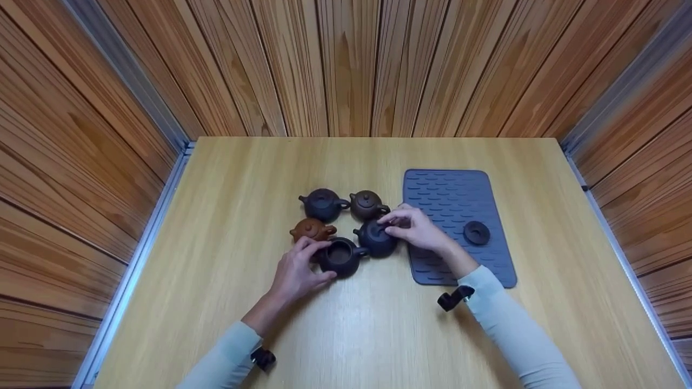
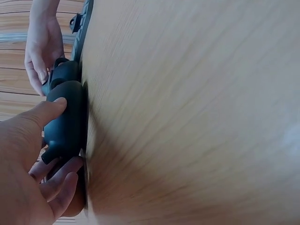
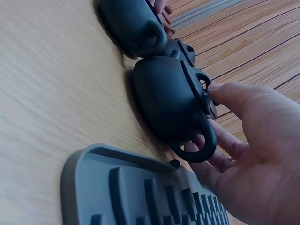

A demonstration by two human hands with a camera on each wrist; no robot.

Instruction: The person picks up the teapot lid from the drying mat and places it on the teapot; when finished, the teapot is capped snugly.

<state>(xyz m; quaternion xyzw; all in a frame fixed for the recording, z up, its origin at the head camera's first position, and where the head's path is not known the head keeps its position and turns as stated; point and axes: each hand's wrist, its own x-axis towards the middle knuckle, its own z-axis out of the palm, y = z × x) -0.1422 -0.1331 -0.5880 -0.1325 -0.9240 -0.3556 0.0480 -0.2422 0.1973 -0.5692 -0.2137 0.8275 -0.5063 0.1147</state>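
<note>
A black teapot [image 1: 339, 265] without a lid stands at the front of a cluster, its dark inside showing. My left hand [image 1: 296, 273] grips its body, thumb on the near side and fingers round the spout side. To its right is a second black teapot [image 1: 377, 244]. My right hand [image 1: 416, 227] pinches the knob of this teapot's lid [image 3: 194, 86], which sits on the pot's opening. The lower fingers of that hand are behind the pot's loop handle [image 3: 208, 143] in the right wrist view. A round black lid [image 1: 477, 233] lies on the grey mat [image 1: 448, 189].
Behind stand a black lidded teapot [image 1: 323, 205] and a brown lidded teapot [image 1: 366, 204]. A reddish-brown teapot [image 1: 312, 229] is close beside my left fingers. The pots stand close together on the wooden table [image 1: 243, 189], left of the mat. Wood-panelled walls [image 1: 346, 65] enclose it.
</note>
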